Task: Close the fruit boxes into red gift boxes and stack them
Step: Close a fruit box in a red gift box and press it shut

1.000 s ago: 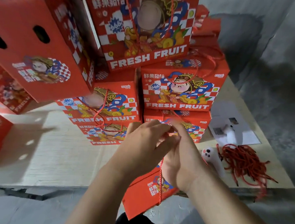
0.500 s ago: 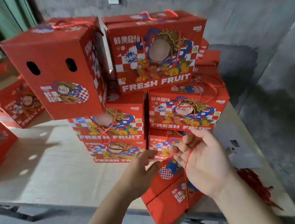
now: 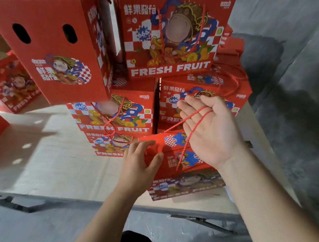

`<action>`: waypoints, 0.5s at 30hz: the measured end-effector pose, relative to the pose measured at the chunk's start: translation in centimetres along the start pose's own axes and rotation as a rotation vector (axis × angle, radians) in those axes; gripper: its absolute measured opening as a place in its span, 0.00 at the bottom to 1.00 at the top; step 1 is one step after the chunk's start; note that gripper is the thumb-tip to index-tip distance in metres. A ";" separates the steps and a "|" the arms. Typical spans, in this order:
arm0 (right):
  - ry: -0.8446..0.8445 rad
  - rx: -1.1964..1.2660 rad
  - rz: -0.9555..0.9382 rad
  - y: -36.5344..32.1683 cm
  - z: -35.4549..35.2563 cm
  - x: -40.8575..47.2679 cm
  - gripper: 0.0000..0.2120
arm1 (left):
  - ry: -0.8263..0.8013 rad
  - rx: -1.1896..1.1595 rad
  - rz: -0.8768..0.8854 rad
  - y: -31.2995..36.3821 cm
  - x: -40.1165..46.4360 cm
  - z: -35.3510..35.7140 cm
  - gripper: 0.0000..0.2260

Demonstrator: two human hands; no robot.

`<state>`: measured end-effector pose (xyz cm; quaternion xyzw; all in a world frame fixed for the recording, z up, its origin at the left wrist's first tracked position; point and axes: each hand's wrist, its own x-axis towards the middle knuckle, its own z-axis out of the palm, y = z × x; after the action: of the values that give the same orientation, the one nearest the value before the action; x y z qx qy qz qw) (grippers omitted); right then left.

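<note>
Two bare hands work at a red gift box (image 3: 172, 160) resting tilted on the near edge of a pale wooden table (image 3: 55, 160). Right hand (image 3: 210, 131): palm up, fingers straight and relaxed, with the box's red cord handle (image 3: 189, 127) draped loosely across the fingers and running down to the box top. Left hand (image 3: 139, 167): fingers extended, fingertips touching the box's near left corner, gripping nothing. Behind the hands, a stack of closed gift boxes (image 3: 116, 117) printed "FRESH FRUIT" stands on the table, several tiers high. Uppermost tier: one box (image 3: 170, 35) facing the camera and, just beside it on the left, a box (image 3: 51, 42) turned end-on, showing two oval holes in its side. Further red boxes (image 3: 11, 86) lie at the left edge of the table. Background: grey concrete wall (image 3: 295, 55).
</note>
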<state>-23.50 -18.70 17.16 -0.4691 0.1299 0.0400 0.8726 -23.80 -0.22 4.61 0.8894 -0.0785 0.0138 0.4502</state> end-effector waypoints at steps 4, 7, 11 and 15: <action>0.019 -0.343 0.047 2.7 -2.9 0.8 0.19 | -0.193 0.207 0.018 -2.1 -0.4 1.8 0.29; -0.073 -0.753 0.221 4.6 -6.7 0.1 0.29 | -0.287 0.295 0.016 -4.1 -0.7 3.0 0.31; 0.266 -1.376 0.070 6.5 -12.3 -0.8 0.19 | -0.287 0.255 0.069 -5.9 -1.3 4.0 0.29; 0.514 -1.530 -0.208 10.4 -14.2 -1.1 0.34 | -0.176 0.171 -0.005 -6.6 -1.4 4.2 0.29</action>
<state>-29.20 -24.67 1.59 -0.9397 0.2188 -0.0724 0.2526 -24.35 0.39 -3.31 0.9225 -0.1138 -0.0590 0.3642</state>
